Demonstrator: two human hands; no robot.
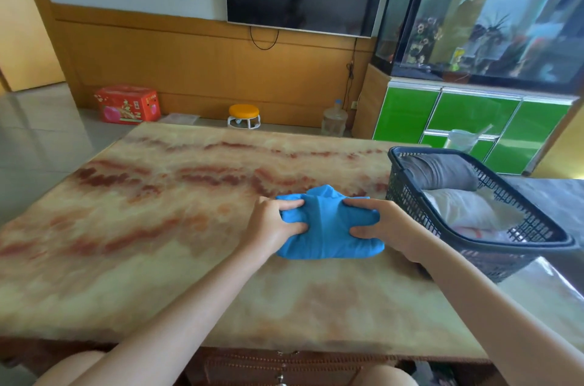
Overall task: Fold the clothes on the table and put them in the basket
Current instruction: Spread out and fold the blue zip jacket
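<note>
A folded blue garment (328, 227) lies on the marble-patterned table (158, 227), right of centre. My left hand (271, 227) grips its left side, fingers and thumb curled into the cloth. On the opposite side my right hand (382, 224) pinches the fabric between thumb and fingers. Just right of the garment stands a dark plastic basket (407, 196), holding a folded grey piece (442, 175) and a white piece (467, 211) with something pinkish under it.
The basket sits at the table's right edge. Beyond the table are a red box (128, 104), a small orange-topped stool (244, 115) and a water jug (334, 120) on the floor. A green cabinet (467, 120) with a fish tank stands at the right.
</note>
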